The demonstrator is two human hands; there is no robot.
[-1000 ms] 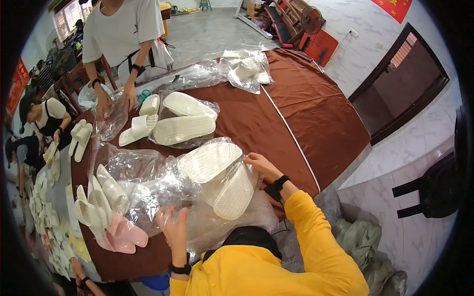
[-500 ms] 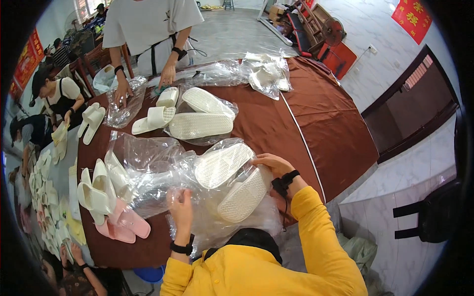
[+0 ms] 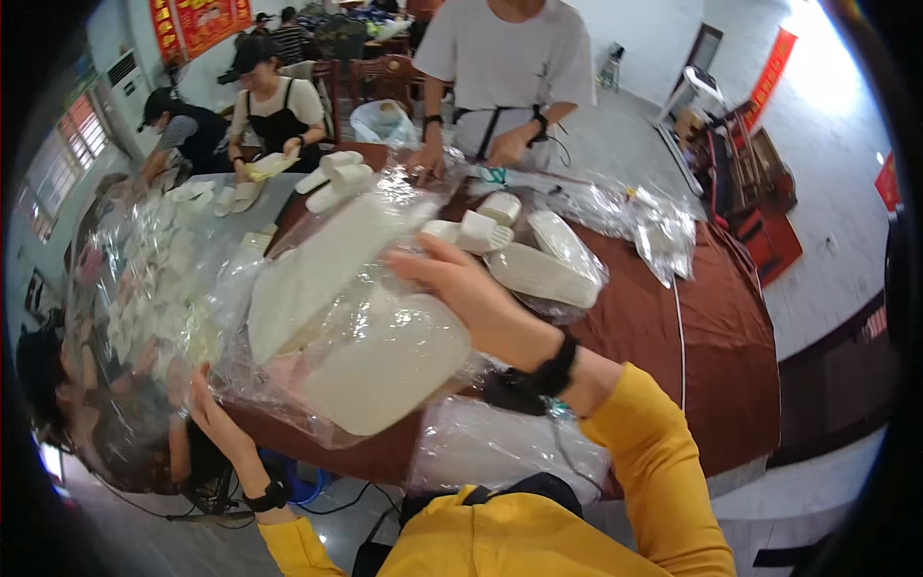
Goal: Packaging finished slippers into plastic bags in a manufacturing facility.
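Observation:
A clear plastic bag (image 3: 317, 409) is lifted and spread in front of me. In it lie two white slippers, soles toward me: a nearer slipper (image 3: 389, 365) and a farther slipper (image 3: 322, 274), both blurred. My right hand (image 3: 471, 293) holds the bagged slippers at their right side, its fingers closed near the far slipper. At the bag's lower left edge is my left hand (image 3: 219, 423), its fingers stretched upward against the film. Pink shows through the plastic; the slippers lying behind it are mostly hidden.
More bagged white slippers (image 3: 543, 274) lie on the brown cloth (image 3: 716, 337). A co-worker in a white shirt (image 3: 519, 58) stands across the table, hands at a bag. Other people sit at the far left. Flat plastic bags (image 3: 510, 442) lie at the near edge.
The bagged slippers have been lifted from the table and moved left, their plastic spreading out. My left hand has moved left and down. The view has swung left.

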